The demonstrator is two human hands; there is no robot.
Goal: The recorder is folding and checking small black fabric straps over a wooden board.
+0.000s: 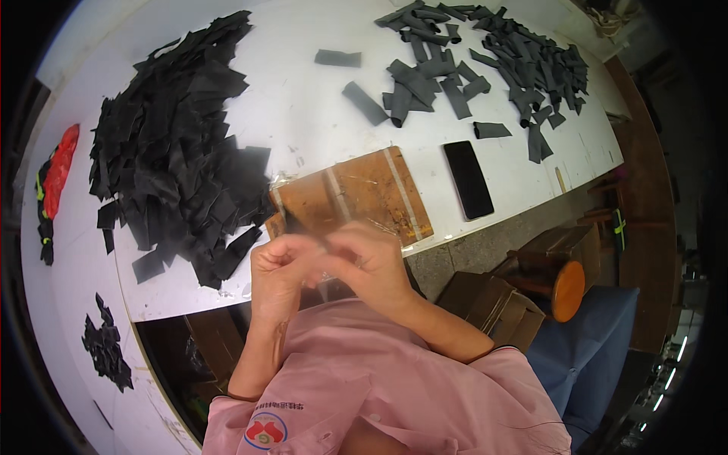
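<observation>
Close to my body, over the near edge of the white table [280, 144], my left hand [282, 267] and my right hand [370, 262] meet with curled fingers pressed together. Motion blurs the fingertips. A dark smear shows just beyond them, but what they pinch cannot be made out. Under and beyond the hands lies a brown wooden board [368, 193] with pale strips across it and clear film on it. To the left spreads a big heap of flat black fabric pieces [174, 144]. Dark grey fabric tubes [531, 64] lie scattered at the far right.
A black smartphone [468, 180] rests right of the board. On the left stand a smaller black fabric pile [106, 345] and a red bundle [61, 171]. Below the table's right side are cardboard boxes [485, 307], a round wooden stool [568, 291] and a blue covered shape [580, 353].
</observation>
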